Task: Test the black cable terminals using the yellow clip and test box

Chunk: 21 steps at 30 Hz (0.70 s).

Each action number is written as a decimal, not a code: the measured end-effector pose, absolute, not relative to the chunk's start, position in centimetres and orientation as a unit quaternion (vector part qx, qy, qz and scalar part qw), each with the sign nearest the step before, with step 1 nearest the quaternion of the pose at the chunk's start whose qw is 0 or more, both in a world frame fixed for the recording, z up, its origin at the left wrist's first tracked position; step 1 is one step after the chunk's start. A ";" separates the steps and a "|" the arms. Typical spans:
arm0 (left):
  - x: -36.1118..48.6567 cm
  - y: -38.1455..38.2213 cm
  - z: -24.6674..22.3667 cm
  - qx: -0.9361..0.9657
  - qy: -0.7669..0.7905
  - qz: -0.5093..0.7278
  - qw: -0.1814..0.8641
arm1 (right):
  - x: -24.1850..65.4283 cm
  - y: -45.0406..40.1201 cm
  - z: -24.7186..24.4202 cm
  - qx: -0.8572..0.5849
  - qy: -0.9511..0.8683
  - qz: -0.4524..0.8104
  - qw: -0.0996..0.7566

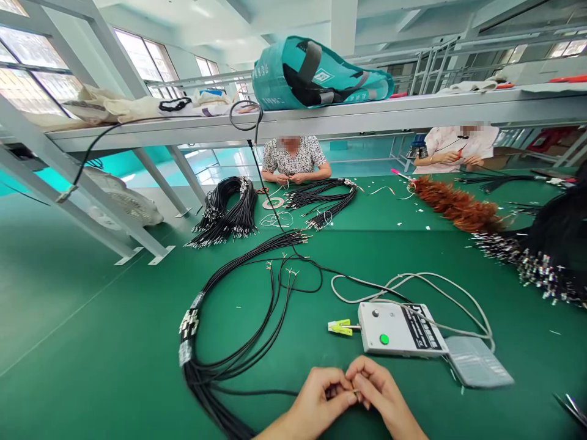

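My left hand (323, 397) is closed in a pinch near the front edge of the view. A single black cable (257, 390) runs into it from the bundle on the left. Close against it, my right hand (380, 391) pinches too, and a small pale wire end (355, 391) shows between the fingertips. The fingers hide most of it. Left of my hands lies a bundle of black cables (215, 278), bound with silvery wrap, with several loose ends bare. Beyond my hands sits a grey box (392, 348) with a green button and a yellow clip (340, 327).
A flat grey packet (479, 362) touches the box, beside a looped grey cord (440, 276). Scissors or tweezers (571, 406) lie at the right edge. More cable bundles (227, 211) lie farther back, near two seated co-workers. A shelf (293, 125) with a teal bag spans above.
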<state>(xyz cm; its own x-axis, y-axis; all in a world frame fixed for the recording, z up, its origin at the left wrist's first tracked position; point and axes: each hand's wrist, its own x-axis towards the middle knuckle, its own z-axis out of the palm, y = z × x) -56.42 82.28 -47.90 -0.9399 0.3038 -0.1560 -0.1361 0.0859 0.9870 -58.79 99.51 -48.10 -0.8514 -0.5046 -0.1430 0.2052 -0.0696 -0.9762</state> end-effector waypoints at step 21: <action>-57.2 81.9 -47.5 0.017 0.686 0.709 0.165 | -58.9 99.4 -47.6 -0.115 0.634 -0.725 0.244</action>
